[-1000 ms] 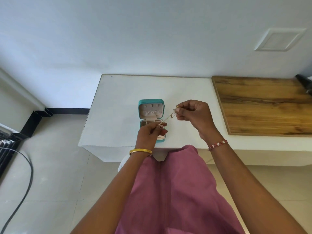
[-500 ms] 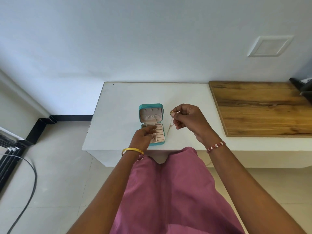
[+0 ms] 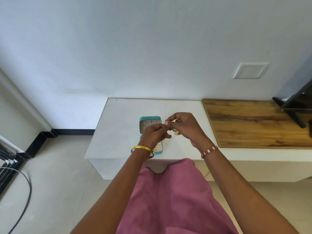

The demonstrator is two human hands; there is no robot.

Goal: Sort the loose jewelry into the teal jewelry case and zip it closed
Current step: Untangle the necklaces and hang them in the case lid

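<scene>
The case [image 3: 150,123] lay open on the white table [image 3: 118,125], its lid standing at the far side and its ringed tray toward the near edge, partly hidden under the left wrist. Half a second before, the left hand had been down at the tray with its fingers inside the case; it had since lifted and come right, so that the left hand [image 3: 154,135] was above the case's right side with its fingers curled and its fingertips pinched together just beside those of the right hand [image 3: 184,127]. The right hand had stayed right of the case, fingers curled, thumb and forefinger pinching. Between the two hands hung a small gold piece of jewelry [image 3: 176,132], with a thin chain [image 3: 169,141] trailing down toward the table; earlier the chain had dangled from the right hand alone. Both hands seemed to hold the piece, though just where each pinched it was too small to tell.

A gold bangle [image 3: 142,148] sat on the left wrist and a red and white bracelet [image 3: 209,151] on the right. The view had tilted: more wall showed, and a black stand [image 3: 293,107] was on the wooden board [image 3: 244,125] at the right. A black cable [image 3: 25,196] curved over the floor at the left.
</scene>
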